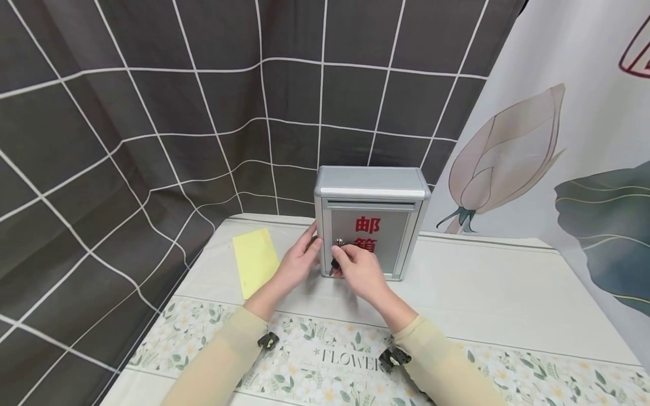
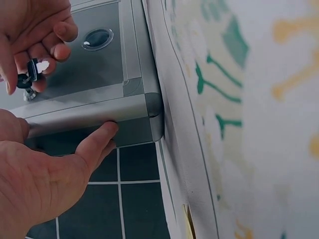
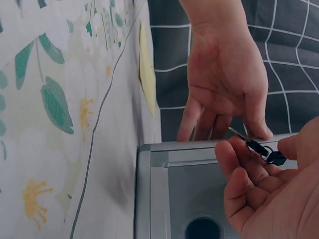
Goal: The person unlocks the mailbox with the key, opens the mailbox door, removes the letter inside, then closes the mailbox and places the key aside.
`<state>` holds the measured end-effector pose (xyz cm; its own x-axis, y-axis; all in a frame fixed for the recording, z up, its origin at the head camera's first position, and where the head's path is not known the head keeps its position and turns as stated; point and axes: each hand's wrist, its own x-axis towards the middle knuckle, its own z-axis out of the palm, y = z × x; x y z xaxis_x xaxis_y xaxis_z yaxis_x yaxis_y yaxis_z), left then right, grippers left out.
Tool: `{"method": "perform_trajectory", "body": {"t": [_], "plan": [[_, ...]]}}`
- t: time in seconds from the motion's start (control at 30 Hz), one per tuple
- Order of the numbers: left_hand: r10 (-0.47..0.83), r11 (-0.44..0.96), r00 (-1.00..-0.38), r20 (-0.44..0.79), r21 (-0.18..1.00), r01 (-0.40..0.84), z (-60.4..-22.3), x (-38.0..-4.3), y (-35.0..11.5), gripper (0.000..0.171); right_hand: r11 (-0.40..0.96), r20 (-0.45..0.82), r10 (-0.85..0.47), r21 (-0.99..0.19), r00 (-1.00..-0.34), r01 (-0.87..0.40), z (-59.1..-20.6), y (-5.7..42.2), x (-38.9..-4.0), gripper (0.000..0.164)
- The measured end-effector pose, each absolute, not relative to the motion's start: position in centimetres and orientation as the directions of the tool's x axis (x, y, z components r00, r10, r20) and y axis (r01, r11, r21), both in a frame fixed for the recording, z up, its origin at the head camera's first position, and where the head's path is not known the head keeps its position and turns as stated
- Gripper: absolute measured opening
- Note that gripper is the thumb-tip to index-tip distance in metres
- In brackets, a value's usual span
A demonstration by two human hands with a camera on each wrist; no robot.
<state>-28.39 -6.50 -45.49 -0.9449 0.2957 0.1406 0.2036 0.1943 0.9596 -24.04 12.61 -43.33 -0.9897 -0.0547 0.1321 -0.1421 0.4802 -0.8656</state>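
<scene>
A silver metal mailbox point(image 1: 373, 180) with red characters on its front stands upright on the table. My left hand point(image 1: 299, 259) rests against its left side, fingers fairly straight, as the left wrist view also shows. At the lock point(image 1: 338, 242) on the left of the front panel, my right hand point(image 1: 361, 270) pinches a black-headed key point(image 3: 276, 158) between thumb and fingers. A second black-headed key point(image 3: 256, 146) hangs on the same ring, its metal blade pointing outward over the curled fingers. The fingers partly hide the lock; I cannot tell how deep the pinched key sits in it.
A yellow envelope point(image 1: 255, 262) lies flat on the table to the left of the mailbox. A white cloth with a floral band point(image 1: 315, 352) covers the table. Dark grid-patterned curtain point(image 1: 223, 101) hangs behind and left, a white lotus-print curtain point(image 1: 518, 186) at right.
</scene>
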Motion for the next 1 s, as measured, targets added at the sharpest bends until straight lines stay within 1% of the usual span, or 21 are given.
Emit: {"method": "perform_trajectory", "body": {"t": [0.1, 0.23, 0.37, 0.47, 0.63, 0.73, 0.83, 1.0], "plan": [[0.299, 0.197, -0.943, 0.146, 0.958, 0.211, -45.4, -28.3, -6.5, 0.063, 0.373, 0.100, -0.061, -0.921, -0.993, -0.115, -43.7, 12.6, -24.2, 0.040], [0.292, 0.225, -0.945, 0.149, 0.950, 0.219, -45.3, -28.1, -6.5, 0.064, 0.149, 0.030, -0.089, -0.988, -0.996, -0.043, -44.3, 12.7, -24.5, 0.043], [0.282, 0.257, -0.948, 0.146, 0.941, 0.221, -45.2, -28.0, -6.5, 0.065, -0.067, -0.036, -0.131, -0.997, -0.991, 0.045, -44.6, 12.7, -24.5, 0.047], [0.288, 0.258, -0.947, 0.144, 0.940, 0.222, -45.2, -28.1, -6.5, 0.065, -0.183, -0.072, -0.149, -0.978, -0.986, 0.099, -44.7, 12.6, -24.4, 0.047], [0.282, 0.278, -0.948, 0.147, 0.934, 0.227, -45.2, -28.1, -6.6, 0.065, -0.289, -0.090, -0.172, -0.947, -0.981, 0.138, -44.7, 12.5, -24.4, 0.044], [0.269, 0.294, -0.951, 0.154, 0.927, 0.233, -45.3, -28.3, -6.6, 0.064, -0.363, -0.110, -0.204, -0.914, -0.973, 0.179, -44.7, 12.5, -24.4, 0.039], [0.272, 0.283, -0.950, 0.154, 0.931, 0.232, -45.3, -28.3, -6.5, 0.064, -0.421, -0.127, -0.240, -0.880, -0.963, 0.221, -44.7, 12.5, -24.5, 0.034], [0.275, 0.269, -0.950, 0.145, 0.938, 0.220, -45.4, -28.3, -6.5, 0.064, -0.433, -0.123, -0.255, -0.872, -0.959, 0.227, -44.8, 12.6, -24.7, 0.031]]}}
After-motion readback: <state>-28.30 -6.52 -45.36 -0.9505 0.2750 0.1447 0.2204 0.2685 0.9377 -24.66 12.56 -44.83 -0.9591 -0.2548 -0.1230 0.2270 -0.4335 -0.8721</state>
